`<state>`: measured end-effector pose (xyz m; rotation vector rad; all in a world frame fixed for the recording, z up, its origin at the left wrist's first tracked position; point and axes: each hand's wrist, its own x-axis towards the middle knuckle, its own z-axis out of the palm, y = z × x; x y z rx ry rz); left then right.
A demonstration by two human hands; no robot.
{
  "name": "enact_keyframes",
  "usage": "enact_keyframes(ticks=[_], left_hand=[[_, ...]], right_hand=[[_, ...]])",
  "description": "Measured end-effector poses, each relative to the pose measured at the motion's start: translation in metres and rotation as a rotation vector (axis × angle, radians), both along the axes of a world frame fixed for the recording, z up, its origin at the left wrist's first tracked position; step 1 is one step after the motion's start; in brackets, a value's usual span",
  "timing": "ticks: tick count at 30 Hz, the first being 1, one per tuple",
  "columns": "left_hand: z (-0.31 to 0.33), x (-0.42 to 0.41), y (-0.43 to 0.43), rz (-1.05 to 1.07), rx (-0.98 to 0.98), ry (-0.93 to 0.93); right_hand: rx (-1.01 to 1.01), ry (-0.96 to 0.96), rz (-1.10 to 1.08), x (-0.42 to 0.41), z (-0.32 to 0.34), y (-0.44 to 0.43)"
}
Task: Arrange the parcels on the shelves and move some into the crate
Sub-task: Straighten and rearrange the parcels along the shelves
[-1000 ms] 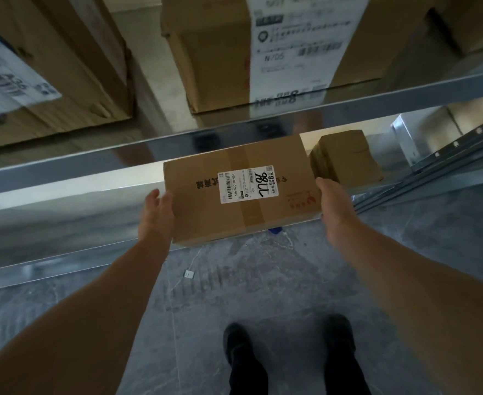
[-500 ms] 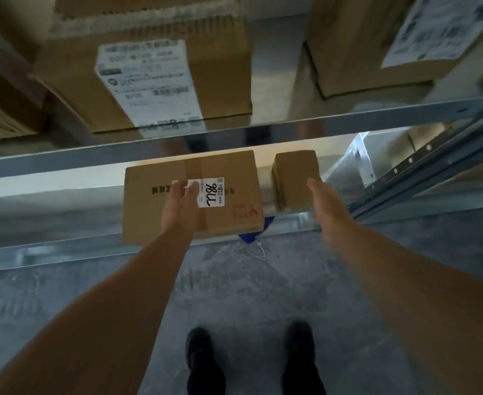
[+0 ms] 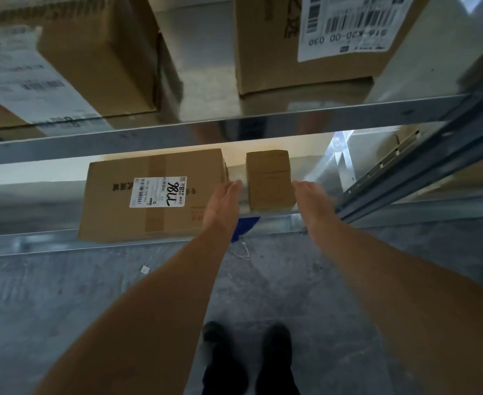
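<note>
A wide cardboard parcel [image 3: 149, 195] with a white label lies on the lower metal shelf [image 3: 35, 243]. To its right stands a small plain cardboard parcel [image 3: 269, 181]. My left hand [image 3: 223, 203] reaches in with straight fingers between the two parcels, at the small one's left side. At the small parcel's right side is my right hand [image 3: 311, 201], fingers straight too. Neither hand grips anything. Whether the palms touch the small parcel I cannot tell.
The upper shelf [image 3: 234, 124] carries a labelled box [image 3: 72, 67] at left and another labelled box [image 3: 320, 41] at right. A grey upright post [image 3: 422, 163] slants at right. Something blue [image 3: 244, 226] shows under the lower shelf. Grey floor and my shoes lie below.
My left hand has left the top of the wide parcel and moved right to the small parcel's left side. The wide parcel now lies alone on the shelf. The view shifted right.
</note>
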<state>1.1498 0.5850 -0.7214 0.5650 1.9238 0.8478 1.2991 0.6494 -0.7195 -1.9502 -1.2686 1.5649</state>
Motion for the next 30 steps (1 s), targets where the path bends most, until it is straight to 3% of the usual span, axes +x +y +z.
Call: enact_keyframes(ticks=[5,12,16,30], left_hand=[[-0.017,0.018,0.018,-0.063,-0.008,-0.134],[-0.043,0.019,0.030,0.104,-0.099,-0.352],[-0.049,0.021,0.031,0.138,-0.109,-0.361],[-0.051,0.033,0.017,0.116,-0.160,-0.365]], right_hand=[[-0.062,0.069,-0.056,0.005,-0.022,0.017],[-0.208,0.187,-0.093,-0.002,-0.054,0.029],[-0.248,0.241,-0.088,-0.004,-0.065,0.028],[-0.275,0.142,-0.153,0.028,-0.074,0.025]])
